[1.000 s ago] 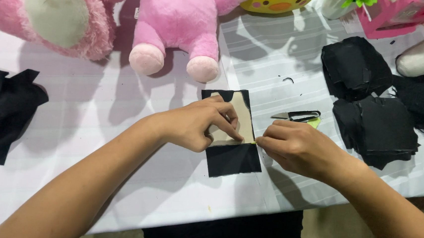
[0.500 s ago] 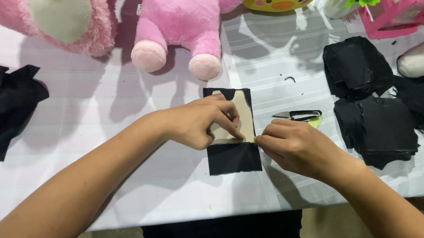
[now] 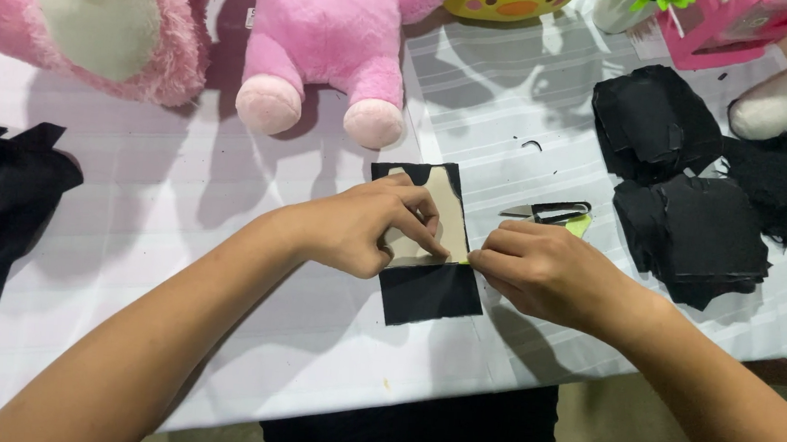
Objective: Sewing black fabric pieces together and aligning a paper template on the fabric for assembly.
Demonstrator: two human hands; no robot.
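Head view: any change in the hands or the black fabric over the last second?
Almost none. The right hand has crept slightly left along the tan template's edge, fingertips pinched at its lower right corner. The left hand still presses the template onto the black fabric. Nothing picked up or released. Snips, fabric stack and pink plush sit as before.

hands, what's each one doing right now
left hand: fingers pressing tan template onto black fabric piece.
right hand: pinched shut at the template's edge; what it holds cannot be told.
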